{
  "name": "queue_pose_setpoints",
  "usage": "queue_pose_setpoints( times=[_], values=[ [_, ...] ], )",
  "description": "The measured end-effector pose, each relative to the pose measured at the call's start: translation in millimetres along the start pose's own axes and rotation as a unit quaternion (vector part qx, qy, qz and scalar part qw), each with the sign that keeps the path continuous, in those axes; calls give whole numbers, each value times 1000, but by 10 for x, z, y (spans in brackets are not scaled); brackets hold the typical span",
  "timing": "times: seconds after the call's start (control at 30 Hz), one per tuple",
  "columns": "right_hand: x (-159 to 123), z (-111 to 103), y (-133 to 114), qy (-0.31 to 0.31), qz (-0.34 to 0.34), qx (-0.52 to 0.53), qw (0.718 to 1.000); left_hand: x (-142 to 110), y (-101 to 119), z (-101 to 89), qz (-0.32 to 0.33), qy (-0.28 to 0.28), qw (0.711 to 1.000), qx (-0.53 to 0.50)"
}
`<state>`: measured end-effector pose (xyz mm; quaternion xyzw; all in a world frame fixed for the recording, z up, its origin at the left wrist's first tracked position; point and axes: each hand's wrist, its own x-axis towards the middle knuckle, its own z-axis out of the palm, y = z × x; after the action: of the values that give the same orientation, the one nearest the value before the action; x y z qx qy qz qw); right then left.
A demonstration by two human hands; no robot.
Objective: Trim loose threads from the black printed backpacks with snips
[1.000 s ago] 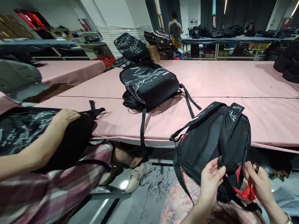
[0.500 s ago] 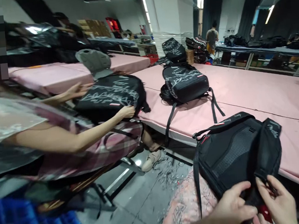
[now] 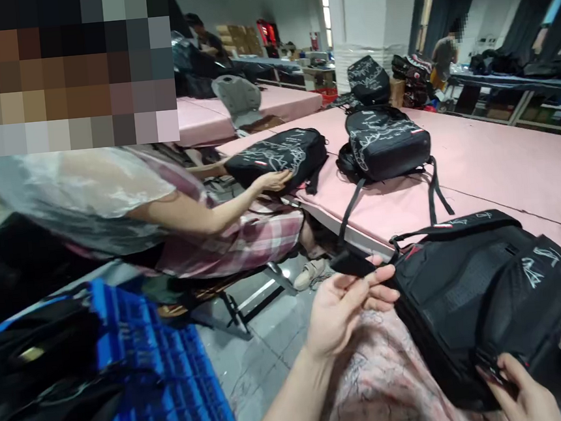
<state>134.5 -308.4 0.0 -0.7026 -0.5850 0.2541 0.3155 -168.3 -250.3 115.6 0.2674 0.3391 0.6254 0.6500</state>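
A black backpack (image 3: 455, 293) lies in front of me with its padded back panel and shoulder straps facing up, leaning on the pink table edge. My left hand (image 3: 338, 310), raised at the bag's left side, pinches a black webbing strap (image 3: 351, 263) between thumb and fingers. At the lower end of the near shoulder strap (image 3: 501, 296), my right hand (image 3: 522, 389) is closed on a dark strap buckle (image 3: 490, 364). Its lower fingers are partly cut off by the frame edge.
A co-worker's hand (image 3: 275, 181) rests on another black backpack (image 3: 280, 155) at the left. More printed backpacks (image 3: 390, 145) stand on the pink table (image 3: 502, 158). A blue plastic crate (image 3: 161, 365) with black bags is at lower left. Thread scraps litter the floor.
My left hand has moved left and up from beside my right hand, and now holds a webbing strap. The view has swung left. The co-worker's backpack now lies lower on the table.
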Motion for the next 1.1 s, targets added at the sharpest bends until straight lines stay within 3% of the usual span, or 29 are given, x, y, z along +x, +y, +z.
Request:
queue_pose_setpoints(
  times=[0.03, 0.17, 0.3, 0.43, 0.53, 0.67, 0.8, 1.1],
  values=[
    [-42, -21, -36, 0, -1, -13, 1000, 50, -115, 21, -23, 7, 999, 21],
    [-171, -148, -308, 101, -30, -25, 994, 173, -639, 52, -107, -8, 988, 115],
    [-142, -107, -639, 76, -121, 23, 989, 134, -954, 119, -183, -73, 967, 162],
    [21, 23, -797, 67, -187, 59, 978, 68, -969, 226, -238, -145, 945, 171],
    [128, 45, -813, 52, -224, 39, 972, 61, -935, 244, -224, -155, 940, 204],
    [186, -13, -796, 11, -232, -9, 973, 77, -931, 214, -180, -154, 931, 276],
    [193, -38, -779, -18, -238, -34, 970, 80, -943, 232, -186, -178, 914, 314],
    [151, -1, -768, 11, -229, -41, 973, 89, -953, 253, -199, -184, 903, 333]
  ],
)
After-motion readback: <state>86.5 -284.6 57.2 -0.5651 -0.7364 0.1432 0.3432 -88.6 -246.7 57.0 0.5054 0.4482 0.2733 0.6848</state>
